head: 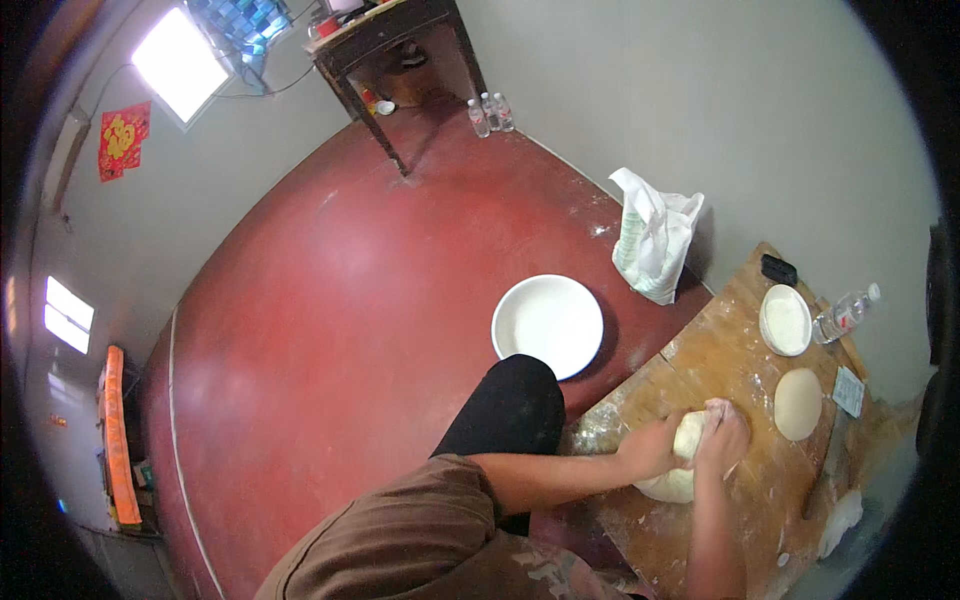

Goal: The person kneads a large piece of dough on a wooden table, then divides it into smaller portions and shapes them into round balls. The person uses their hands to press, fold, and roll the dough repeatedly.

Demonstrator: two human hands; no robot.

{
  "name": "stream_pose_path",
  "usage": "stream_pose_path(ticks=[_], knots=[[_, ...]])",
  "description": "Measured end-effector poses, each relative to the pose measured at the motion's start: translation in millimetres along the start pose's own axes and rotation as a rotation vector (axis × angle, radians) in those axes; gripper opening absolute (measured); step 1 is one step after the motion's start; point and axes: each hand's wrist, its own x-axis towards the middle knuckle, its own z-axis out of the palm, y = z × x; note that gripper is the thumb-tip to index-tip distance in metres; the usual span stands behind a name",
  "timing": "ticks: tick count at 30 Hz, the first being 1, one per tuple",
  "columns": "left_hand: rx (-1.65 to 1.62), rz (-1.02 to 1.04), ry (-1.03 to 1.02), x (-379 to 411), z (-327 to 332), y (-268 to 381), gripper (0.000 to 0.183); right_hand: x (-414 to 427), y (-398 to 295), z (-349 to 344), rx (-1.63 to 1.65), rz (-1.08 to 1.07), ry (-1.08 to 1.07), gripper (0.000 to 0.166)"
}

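Observation:
On a flour-dusted wooden board (705, 360), both my hands grip a large lump of pale dough (671, 484). My left hand (652, 450) is on the side of the lump nearer the board's left edge, fingers curled on it. Beside it, my right hand (724, 442) presses the dough from the other side, with flour on its fingers. A flattened round of dough (798, 404) lies to the right of my hands. Above that round stands a white bowl of flour (785, 320). The underside of the lump and some fingertips are hidden.
A clear plastic bottle (844, 315), a black object (778, 269) and a pale card (848, 391) are near the board's far side. On the red floor stand a white basin (547, 326) and an upright white sack (656, 240) by the wall. A dark wooden table (390, 37) stands farther off.

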Motion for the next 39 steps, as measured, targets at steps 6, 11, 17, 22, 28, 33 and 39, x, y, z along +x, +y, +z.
stream_pose_path(ticks=[6, 11, 17, 22, 28, 33, 39], knots=[[0.155, -0.194, -0.061, 61, -2, -13, 0.072, 46, -1, 37, 0.197, 0.112, -0.048, 0.037], [0.151, -0.165, -0.326, 83, -13, 58, 0.062, 105, 111, 49, 1.124, 0.293, -0.325, 0.048], [0.293, -0.03, 0.021, -21, 31, 95, 0.079, 59, 78, -21, 0.431, 0.32, -0.54, 0.039], [0.254, 0.365, 0.12, -64, 36, 47, 0.108, -64, 30, -98, 0.214, 0.044, -0.182, 0.029], [0.232, 0.12, -0.215, -43, 57, 16, 0.099, -84, 27, -63, -0.032, -0.118, 0.118, 0.026], [0.07, -0.122, -0.347, 14, 28, 41, 0.097, -21, 44, -35, -0.041, 0.017, 0.06, 0.024], [0.048, 0.031, -0.205, 73, 25, 6, 0.089, 34, 41, 5, -0.057, 0.157, 0.04, 0.034]])
